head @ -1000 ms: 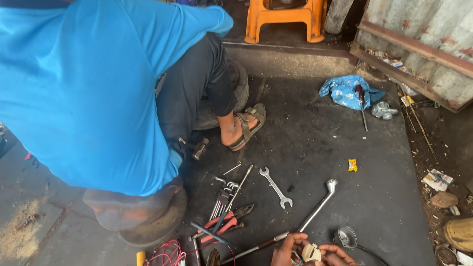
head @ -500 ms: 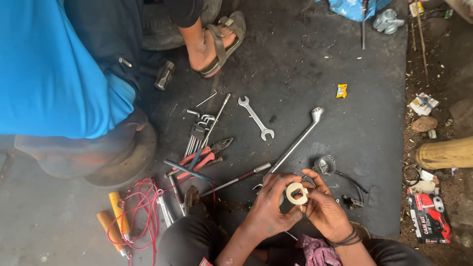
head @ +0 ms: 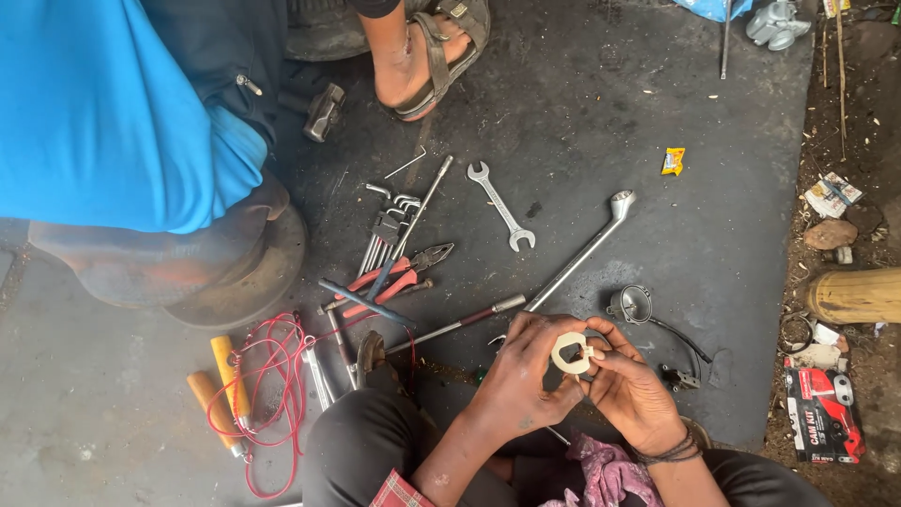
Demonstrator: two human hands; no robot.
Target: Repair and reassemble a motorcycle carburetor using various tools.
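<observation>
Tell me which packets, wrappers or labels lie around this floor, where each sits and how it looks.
Flat pack: lower right, on the dirt beside the mat; rectangular, red and black with white print.
Small wrapper: on the dark mat, upper middle right; crumpled, yellow with some red.
Torn carton scrap: right edge, on the soil; whitish with dark marks.
No screens or signs.

Cream ring (head: 570, 352) (flat, toothed), upheld

Both hands, left (head: 521, 380) and right (head: 631, 390), pinch cream ring (head: 570, 352) above spanners.
</observation>
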